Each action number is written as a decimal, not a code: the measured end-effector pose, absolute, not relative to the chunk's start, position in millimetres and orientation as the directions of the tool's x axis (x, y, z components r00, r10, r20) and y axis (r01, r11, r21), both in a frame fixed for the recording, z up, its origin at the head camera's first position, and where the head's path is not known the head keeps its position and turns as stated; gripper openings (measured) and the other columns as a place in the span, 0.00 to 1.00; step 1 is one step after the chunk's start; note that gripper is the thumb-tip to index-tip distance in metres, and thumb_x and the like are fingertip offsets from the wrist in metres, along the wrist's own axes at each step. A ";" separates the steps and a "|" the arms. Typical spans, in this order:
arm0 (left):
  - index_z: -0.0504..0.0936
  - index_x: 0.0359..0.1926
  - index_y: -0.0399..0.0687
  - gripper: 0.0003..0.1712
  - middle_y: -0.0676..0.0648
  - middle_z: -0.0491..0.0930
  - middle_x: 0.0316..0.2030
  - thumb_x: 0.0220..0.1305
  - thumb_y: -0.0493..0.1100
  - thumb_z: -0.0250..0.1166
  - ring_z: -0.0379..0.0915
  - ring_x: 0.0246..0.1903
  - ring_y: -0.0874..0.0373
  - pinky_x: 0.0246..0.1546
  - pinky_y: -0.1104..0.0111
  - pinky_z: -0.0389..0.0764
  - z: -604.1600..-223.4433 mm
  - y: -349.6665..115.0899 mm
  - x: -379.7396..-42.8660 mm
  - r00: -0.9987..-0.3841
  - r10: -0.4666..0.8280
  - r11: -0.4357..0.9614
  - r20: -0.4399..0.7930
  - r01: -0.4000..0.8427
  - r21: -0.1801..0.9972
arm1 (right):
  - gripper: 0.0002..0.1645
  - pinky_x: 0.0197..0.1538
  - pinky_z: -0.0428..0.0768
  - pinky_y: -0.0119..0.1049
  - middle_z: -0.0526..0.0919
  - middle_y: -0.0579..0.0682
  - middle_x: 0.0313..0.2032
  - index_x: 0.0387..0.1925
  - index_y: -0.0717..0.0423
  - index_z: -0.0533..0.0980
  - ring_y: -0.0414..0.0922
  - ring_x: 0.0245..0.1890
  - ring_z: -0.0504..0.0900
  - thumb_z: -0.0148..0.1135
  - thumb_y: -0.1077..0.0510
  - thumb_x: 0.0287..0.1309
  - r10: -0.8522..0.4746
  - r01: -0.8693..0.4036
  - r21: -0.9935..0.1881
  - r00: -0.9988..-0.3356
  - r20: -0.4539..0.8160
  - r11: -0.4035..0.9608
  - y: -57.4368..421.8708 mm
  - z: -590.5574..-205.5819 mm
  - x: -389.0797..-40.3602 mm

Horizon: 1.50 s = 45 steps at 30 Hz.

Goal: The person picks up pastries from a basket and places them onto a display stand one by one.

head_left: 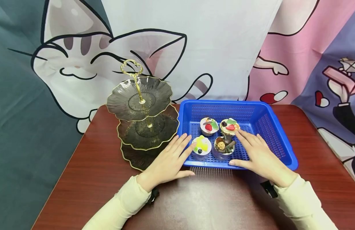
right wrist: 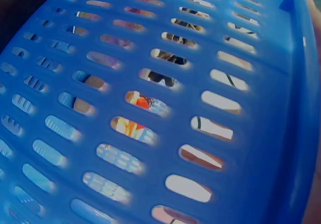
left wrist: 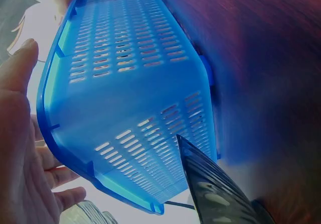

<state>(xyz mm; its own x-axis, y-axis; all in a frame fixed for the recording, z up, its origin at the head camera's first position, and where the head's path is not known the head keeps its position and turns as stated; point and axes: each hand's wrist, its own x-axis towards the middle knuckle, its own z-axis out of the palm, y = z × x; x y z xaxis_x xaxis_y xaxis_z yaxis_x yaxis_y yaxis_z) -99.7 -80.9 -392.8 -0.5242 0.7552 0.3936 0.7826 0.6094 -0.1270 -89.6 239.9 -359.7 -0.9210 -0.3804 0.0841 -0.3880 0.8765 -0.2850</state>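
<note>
One three-tier stand (head_left: pixel 137 134) of smoky translucent, scalloped plates with gold edging rises just beside the left end of a rectangular blue plastic basket (head_left: pixel 273 134) with slotted walls. Its looped gold handle (head_left: pixel 135 75) stands on top, and both things rest on a reddish-brown wooden table (head_left: pixel 212 204) before a cloth backdrop (head_left: pixel 223 48) printed with a smiling cartoon cat. From the left wrist, the ribbed edge of a dark plate cuts across part of the basket's outer wall; from the right wrist, that slotted wall fills most of the view, letting only scraps of colour through.

Inside the basket, towards its left half, sit four round dessert cups: a white-topped cup with a red berry (head_left: pixel 209 126) at back left, a cream-topped cup with a green piece and red fruit (head_left: pixel 229 127) at back right, a cup with yellow fruit pieces (head_left: pixel 201 147) at front left, and a cup with a walnut and brown sticks (head_left: pixel 224 147) at front right.

The left hand (head_left: pixel 167 161) is spread, fingers extended and thumb apart, over the basket's front left corner, fingertips near the yellow-topped cup. The right hand (head_left: pixel 258 153) reaches over the front right, fingers extended towards the cream-topped cup, thumb well apart from them near the front rim. Neither grips anything; whether fingertips touch rim or cups, I cannot tell.
</note>
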 end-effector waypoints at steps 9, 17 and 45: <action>0.66 0.67 0.39 0.46 0.37 0.69 0.64 0.61 0.69 0.56 0.63 0.67 0.45 0.72 0.56 0.63 -395.5 -87.0 -97.6 -0.483 0.713 0.616 0.509 0.778 -0.123 | 0.49 0.63 0.66 0.68 0.70 0.67 0.62 0.66 0.65 0.64 0.66 0.62 0.67 0.63 0.36 0.55 -0.325 -0.350 -0.306 -0.937 0.132 0.885 236.3 -346.8 -95.9; 0.74 0.59 0.39 0.40 0.39 0.76 0.56 0.54 0.62 0.67 0.72 0.58 0.47 0.63 0.56 0.74 -405.0 -89.1 -97.0 -0.392 0.655 0.591 0.646 0.799 -0.114 | 0.42 0.59 0.74 0.62 0.77 0.66 0.54 0.60 0.65 0.70 0.61 0.56 0.73 0.66 0.40 0.55 -0.331 -0.374 -0.316 -0.926 0.182 0.872 236.1 -341.6 -104.8; 0.85 0.45 0.42 0.19 0.47 0.86 0.41 0.72 0.49 0.52 0.81 0.47 0.56 0.58 0.66 0.80 -413.7 -89.1 -103.1 -0.186 0.649 0.428 0.738 0.891 -0.151 | 0.43 0.60 0.76 0.58 0.78 0.61 0.53 0.59 0.63 0.72 0.58 0.55 0.77 0.67 0.37 0.51 -0.396 -0.389 -0.341 -0.917 0.053 0.856 232.9 -359.0 -133.7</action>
<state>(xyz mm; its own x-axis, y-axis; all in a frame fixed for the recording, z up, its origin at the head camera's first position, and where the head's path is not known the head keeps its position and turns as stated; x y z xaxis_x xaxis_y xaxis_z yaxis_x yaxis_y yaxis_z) -103.1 -89.1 -413.7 -0.1865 0.6491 0.7375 0.8912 0.4277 -0.1511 -133.7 232.9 -359.0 -0.9167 -0.3961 0.0527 -0.3893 0.8556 -0.3412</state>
